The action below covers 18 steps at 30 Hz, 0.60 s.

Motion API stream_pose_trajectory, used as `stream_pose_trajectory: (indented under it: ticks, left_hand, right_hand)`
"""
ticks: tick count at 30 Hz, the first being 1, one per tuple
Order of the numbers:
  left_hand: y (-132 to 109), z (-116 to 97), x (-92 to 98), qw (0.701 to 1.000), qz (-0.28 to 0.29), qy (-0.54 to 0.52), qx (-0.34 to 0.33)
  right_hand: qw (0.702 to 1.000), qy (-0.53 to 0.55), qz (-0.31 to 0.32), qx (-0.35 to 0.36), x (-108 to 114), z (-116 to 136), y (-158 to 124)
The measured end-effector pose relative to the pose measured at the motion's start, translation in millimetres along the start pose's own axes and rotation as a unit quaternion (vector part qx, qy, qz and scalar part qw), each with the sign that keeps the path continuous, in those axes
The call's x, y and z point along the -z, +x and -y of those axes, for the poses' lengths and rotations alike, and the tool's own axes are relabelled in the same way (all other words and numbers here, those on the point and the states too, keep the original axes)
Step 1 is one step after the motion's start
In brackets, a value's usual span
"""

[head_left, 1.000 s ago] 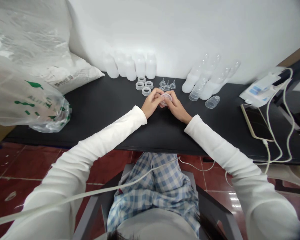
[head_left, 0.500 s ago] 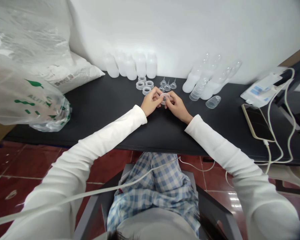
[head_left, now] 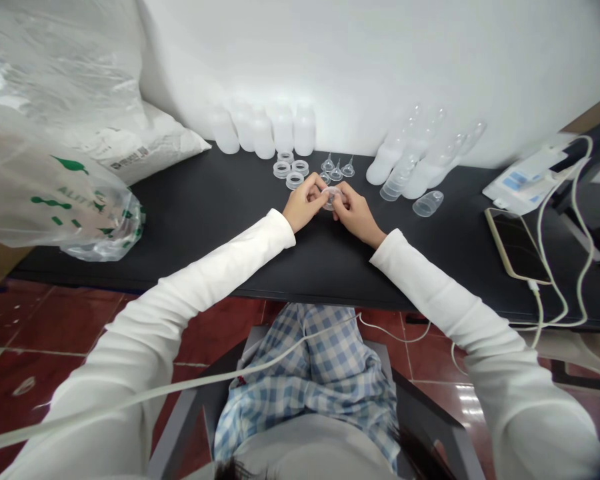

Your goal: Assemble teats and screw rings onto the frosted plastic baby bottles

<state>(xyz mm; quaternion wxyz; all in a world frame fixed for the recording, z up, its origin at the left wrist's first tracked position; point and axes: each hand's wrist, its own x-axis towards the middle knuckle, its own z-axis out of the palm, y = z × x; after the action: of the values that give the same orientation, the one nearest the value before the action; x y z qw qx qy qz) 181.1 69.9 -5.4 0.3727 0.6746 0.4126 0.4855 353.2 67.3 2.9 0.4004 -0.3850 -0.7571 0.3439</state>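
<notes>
Between my two hands, over the middle of the black table, is a clear plastic ring (head_left: 331, 196), with something small and clear at its centre that I cannot make out fully. My left hand (head_left: 307, 201) grips the ring's left side, thumb on top. On the right side, my right hand (head_left: 353, 210) pinches it with thumb and fingers. Several loose screw rings (head_left: 295, 179) lie just beyond my left hand. Several clear bottle nipples (head_left: 348, 167) with thin pointed tips stand behind the held ring, one partly hidden by my fingers.
White bottles (head_left: 263, 133) stand along the wall. At the right are bottles with clear tops (head_left: 383, 160) and a clear cap (head_left: 428, 204) on its side. A phone (head_left: 517, 245) on a cable, a white box (head_left: 523, 179) and plastic bags (head_left: 80, 193) flank the black table (head_left: 200, 220).
Both hands stay on the ring in nearly the same place, with only slight finger movement at its rim. The view has shifted a little.
</notes>
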Motion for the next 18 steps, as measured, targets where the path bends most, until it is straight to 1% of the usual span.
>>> stream_pose_trajectory:
  ticks: [7, 11, 15, 18]
  left_hand:
    - [0.9, 1.5, 0.2, 1.000, -0.003, -0.006, 0.010]
    - [-1.0, 0.8, 0.0, 1.000, -0.003, -0.002, -0.025]
    - [-4.6, 0.4, -1.4, 0.997, 0.001, 0.025, -0.067]
    - [-5.4, 0.5, -1.8, 0.997, 0.002, 0.034, -0.074]
  right_hand:
    - [1.000, 0.020, -0.001, -0.005, -0.4, 3.7, -0.3]
    - [1.000, 0.024, -0.011, -0.001, -1.3, 3.3, 0.0]
    - [0.999, -0.020, -0.035, -0.003, -0.9, 4.2, -0.1]
    - [0.999, -0.038, -0.026, 0.005, 0.0, 4.6, -0.2]
